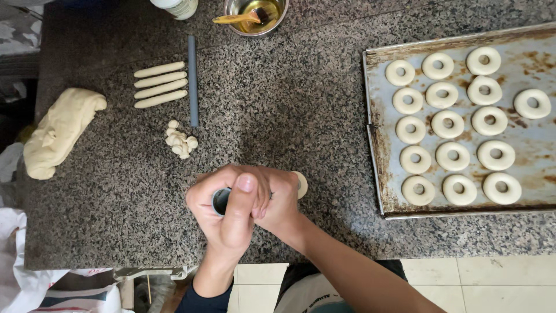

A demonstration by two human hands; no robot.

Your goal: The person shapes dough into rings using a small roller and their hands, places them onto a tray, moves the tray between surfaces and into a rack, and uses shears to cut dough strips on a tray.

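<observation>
Granite, dark and speckled, makes up the surface [289, 116], and both hands meet near its front edge. The left hand [223, 211] is clenched around a small metal tube cutter [220, 200], thumb laid over its top; the right hand [278, 200] is closed against it, and a disc of pale dough [301, 184] peeks out just beyond the right fingers [263, 194]. How much of the dough those fingers actually grip is hidden.

Risks, as I judge them: with the disc mostly covered, the cutter could land off-centre and leave a lopsided ring. Soft dough may stick inside the tube or stretch as it is lifted toward the baking tray [376, 191], where rows of rings [449, 124] already sit close together; a careless set-down could touch a neighbour. The heap of small dough plugs [180, 139], the four dough sticks [160, 84] and the big dough lump [58, 130] lie uncovered and may dry out.
</observation>
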